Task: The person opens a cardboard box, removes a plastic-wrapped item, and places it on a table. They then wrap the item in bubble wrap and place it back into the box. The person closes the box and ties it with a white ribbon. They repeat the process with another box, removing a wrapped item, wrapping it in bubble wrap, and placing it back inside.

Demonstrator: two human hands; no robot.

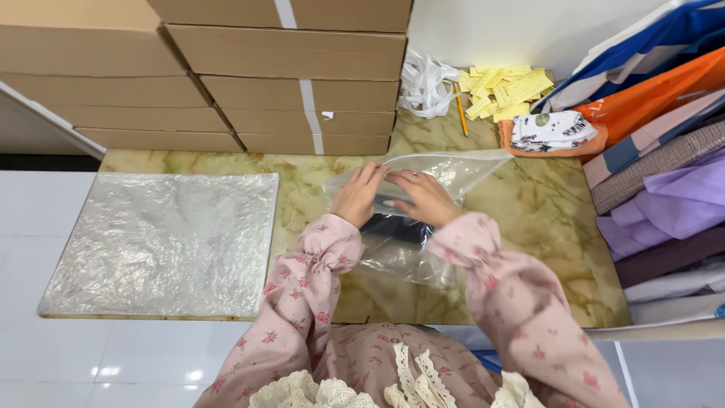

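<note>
Both hands pinching the mouth of a clear plastic bag flat on the marbled desk: left hand and right hand, each grip narrow on the film. Dark folded item inside, just below the grips. Probably light, limp, slippery; best held at the rim edges.

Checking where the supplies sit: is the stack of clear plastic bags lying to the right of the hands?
No, the stack of clear plastic bags lies to the left of both hands, on the marble table.
</note>
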